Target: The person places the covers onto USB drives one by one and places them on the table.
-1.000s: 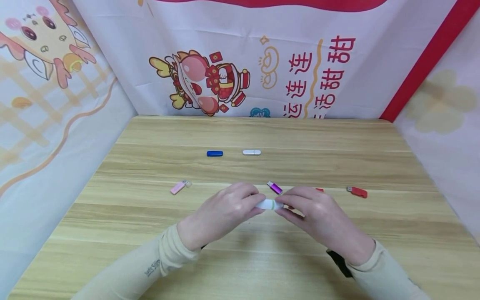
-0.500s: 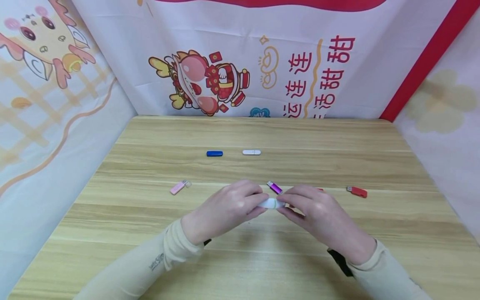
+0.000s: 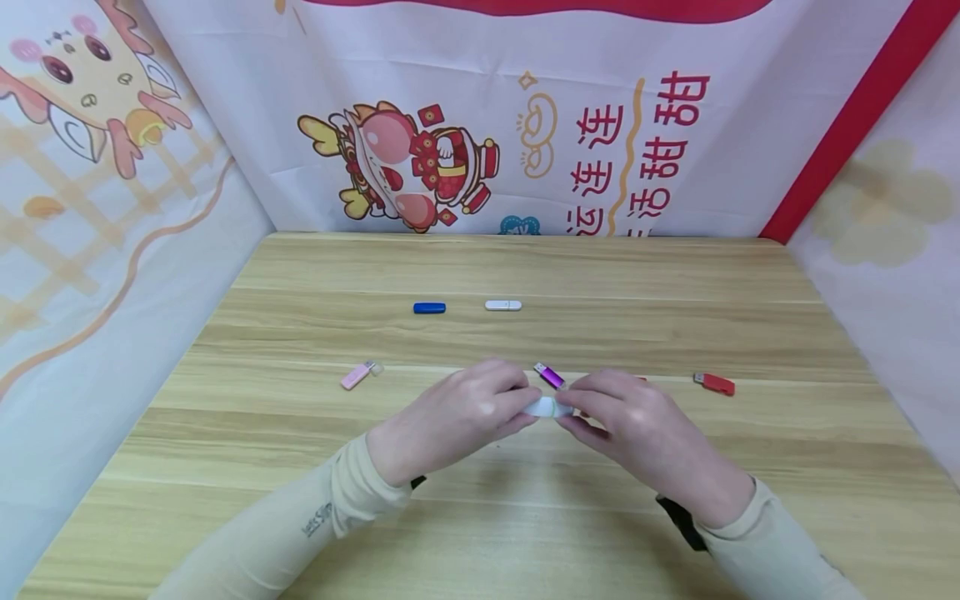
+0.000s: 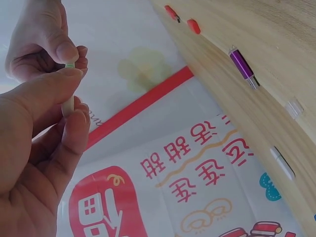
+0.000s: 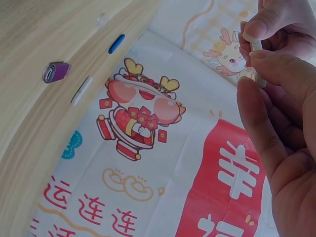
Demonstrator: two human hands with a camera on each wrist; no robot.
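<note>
Between both hands is a small white stick with a green band, probably a USB flash drive (image 3: 542, 407). My left hand (image 3: 457, 412) pinches its left end between thumb and fingers. The right end is pinched by my right hand (image 3: 645, 433). Fingertips cover both ends, so only the middle shows in the head view. Just beyond the hands lies a purple USB flash drive (image 3: 550, 375), its metal plug bare. Behind the right hand a small red cap (image 4: 194, 26) is mostly hidden from the head view.
A red USB flash drive (image 3: 716, 384) lies on the wooden table (image 3: 225, 467) to the right. To the left is a pink USB flash drive (image 3: 357, 376) with a clear cap (image 3: 377, 368). Blue (image 3: 429, 307) and white (image 3: 503, 305) sticks lie farther back, before the printed cloth (image 3: 465, 50).
My left hand has shifted slightly right, toward the right hand. The green band on the white stick looks narrower than before. Things on the table have not moved.
</note>
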